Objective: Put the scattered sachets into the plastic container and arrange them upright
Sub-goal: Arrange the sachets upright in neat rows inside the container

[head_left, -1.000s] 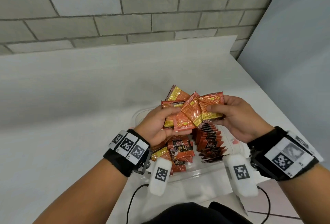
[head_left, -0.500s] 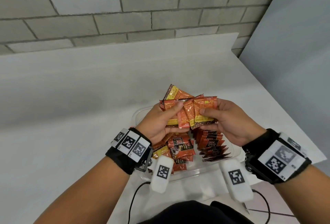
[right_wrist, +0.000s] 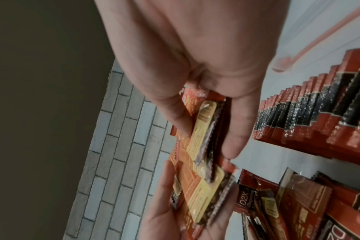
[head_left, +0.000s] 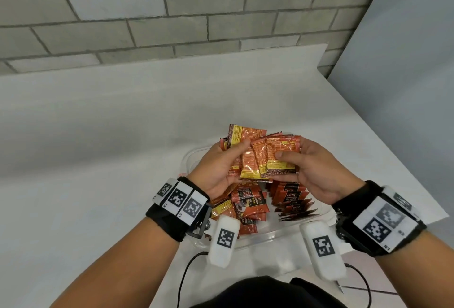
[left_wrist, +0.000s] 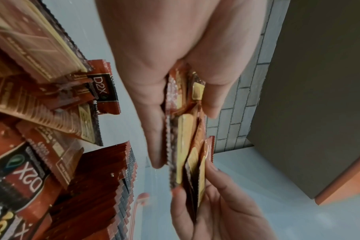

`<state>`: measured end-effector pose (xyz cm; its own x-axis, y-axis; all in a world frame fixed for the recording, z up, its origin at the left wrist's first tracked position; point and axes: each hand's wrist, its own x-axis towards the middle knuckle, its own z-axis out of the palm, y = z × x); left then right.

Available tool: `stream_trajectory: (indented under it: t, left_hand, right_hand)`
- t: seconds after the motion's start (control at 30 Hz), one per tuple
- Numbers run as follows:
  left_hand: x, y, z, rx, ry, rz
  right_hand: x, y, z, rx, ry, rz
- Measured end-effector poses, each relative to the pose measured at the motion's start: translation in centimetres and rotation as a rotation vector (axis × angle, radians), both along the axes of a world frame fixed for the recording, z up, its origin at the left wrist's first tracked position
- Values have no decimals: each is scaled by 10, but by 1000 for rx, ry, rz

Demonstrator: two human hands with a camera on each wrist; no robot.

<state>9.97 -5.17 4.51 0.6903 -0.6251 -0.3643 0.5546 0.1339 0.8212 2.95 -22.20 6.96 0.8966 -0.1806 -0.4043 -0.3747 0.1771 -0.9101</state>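
On the white tabletop (head_left: 98, 135), the left hand (head_left: 216, 170) and right hand (head_left: 317, 172) both pinch a fanned bunch of orange foil sachets (head_left: 260, 158) between curled fingers above the clear plastic container (head_left: 258, 236), where loose sachets (head_left: 245, 204) lie left of an upright row (head_left: 292, 199).

A plastic container (head_left: 267, 235) sits on the desk (head_left: 98, 135) near its front edge. Inside, a row of sachets (head_left: 293, 201) stands on the right, loose sachets (head_left: 248, 203) lie on the left. Above it, left hand (head_left: 216, 172) and right hand (head_left: 319, 172) hold a fan of sachets (head_left: 265, 158) between them.
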Motion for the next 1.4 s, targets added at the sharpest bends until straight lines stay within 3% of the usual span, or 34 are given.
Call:
stream_trajectory:
  t: [0.1,0.3,0.5,0.67,0.87,0.97,1.1,1.17,1.23,1.3,1.4]
  left_hand:
    - [2,0,1,-31,106,61]
    - [3,4,3,49,-31,-95]
    - [2,0,4,137,-153,-159]
    - [4,-1,9,22,-70,-130]
    - [-7,-14,12,-84,-102,-138]
    - [-9,-21,13,-140,2,-75]
    - [-5,-20,6,-177,81,-29]
    - [-5,-21,7,-171,104,1]
    - [-5,-23,9,-170,114,4]
    - [-5,-24,10,-188,111,-34]
    - [-6,-26,14,-234,84,-77]
  right_hand:
    - [-1,-3,1,-12,-26,-14]
    - [2,-15,13,8,-91,-40]
    - [4,-7,17,-61,-13,101]
    - [3,-6,18,-15,-29,52]
    - [6,14,19,75,-64,67]
    - [8,22,21,-209,-107,172]
    - [7,13,24,-902,-153,223]
    - [4,14,29,-967,-284,265]
    - [1,19,33,-993,-373,433]
    - [0,24,32,-1141,-413,590]
    - [5,25,28,-1325,-447,594]
